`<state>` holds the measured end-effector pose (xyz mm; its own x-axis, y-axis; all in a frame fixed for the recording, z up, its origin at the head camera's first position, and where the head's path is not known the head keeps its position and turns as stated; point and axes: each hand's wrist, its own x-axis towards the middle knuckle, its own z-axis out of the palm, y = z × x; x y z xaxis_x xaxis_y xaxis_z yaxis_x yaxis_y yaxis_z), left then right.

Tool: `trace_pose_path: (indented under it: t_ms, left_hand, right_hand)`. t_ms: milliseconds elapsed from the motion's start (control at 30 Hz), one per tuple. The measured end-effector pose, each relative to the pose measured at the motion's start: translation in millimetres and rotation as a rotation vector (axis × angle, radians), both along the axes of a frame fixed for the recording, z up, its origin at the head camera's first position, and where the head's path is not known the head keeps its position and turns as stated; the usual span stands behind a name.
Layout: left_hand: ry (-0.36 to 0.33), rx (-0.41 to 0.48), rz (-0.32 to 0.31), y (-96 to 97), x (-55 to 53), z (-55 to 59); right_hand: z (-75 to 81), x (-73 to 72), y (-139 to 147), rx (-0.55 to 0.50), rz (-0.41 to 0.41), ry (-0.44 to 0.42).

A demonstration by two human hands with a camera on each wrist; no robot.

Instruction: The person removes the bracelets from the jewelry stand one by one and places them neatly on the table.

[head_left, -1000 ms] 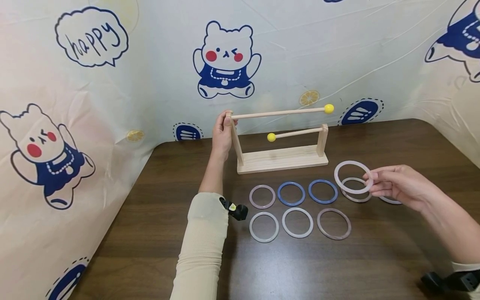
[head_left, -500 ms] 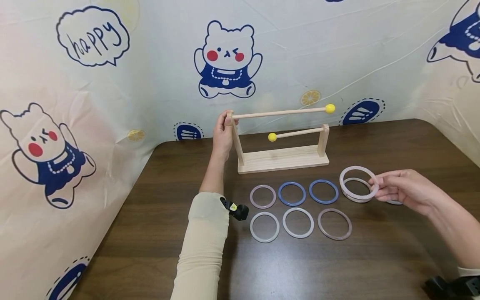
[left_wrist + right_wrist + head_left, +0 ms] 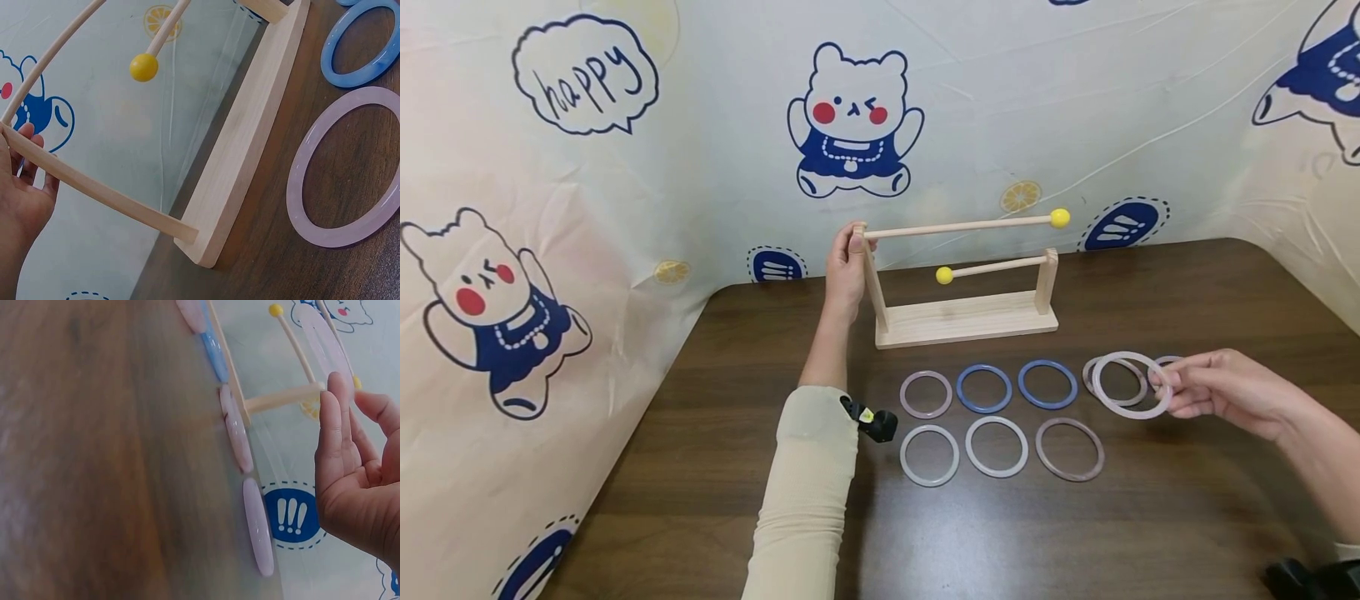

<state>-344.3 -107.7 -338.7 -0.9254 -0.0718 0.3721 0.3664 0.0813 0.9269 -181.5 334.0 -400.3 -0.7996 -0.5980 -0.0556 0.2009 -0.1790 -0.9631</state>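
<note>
My left hand holds the top of the left post of a pale wooden bangle stand. In the left wrist view, its fingers lie behind that post. The stand's two bars carry yellow ball ends and bear no bangles. My right hand pinches a pale pink bangle by its right side, tilted above the table. That bangle partly overlaps a mauve one behind it. In the right wrist view the held bangle is seen nearly edge-on beyond the fingertips.
Two blue bangles, a pink one, two whitish ones and a mauve one lie flat in rows before the stand. Another bangle shows partly behind the right hand. A printed cloth hangs behind the dark wooden table.
My right hand has moved down and to the right with the pale pink bangle, uncovering more of the mauve one behind. The left hand and the stand have stayed in place.
</note>
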Motion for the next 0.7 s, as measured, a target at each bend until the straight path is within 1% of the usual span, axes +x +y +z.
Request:
trace_pose_path:
  t_ms: [200,433,567,700]
  left_hand:
    - [0.013,0.012,-0.004,1.1,-1.0,-0.6]
    - [-0.010,0.012,-0.004,0.6,0.3,0.8]
    - [-0.007,0.020,-0.008,0.6,0.8,1.3]
    - [0.000,0.010,-0.006,0.1,0.2,0.6]
  right_hand:
    - [-2.3,1.6,7.2,0.037,-0.012,-0.005]
    - [-5.2,1.7,12.8,0.065,0.014,0.022]
    - [-7.0,1.8,15.3,0.063,0.027,0.026]
    - [-9.4,2.2,18.1,0.056,0.061,0.027]
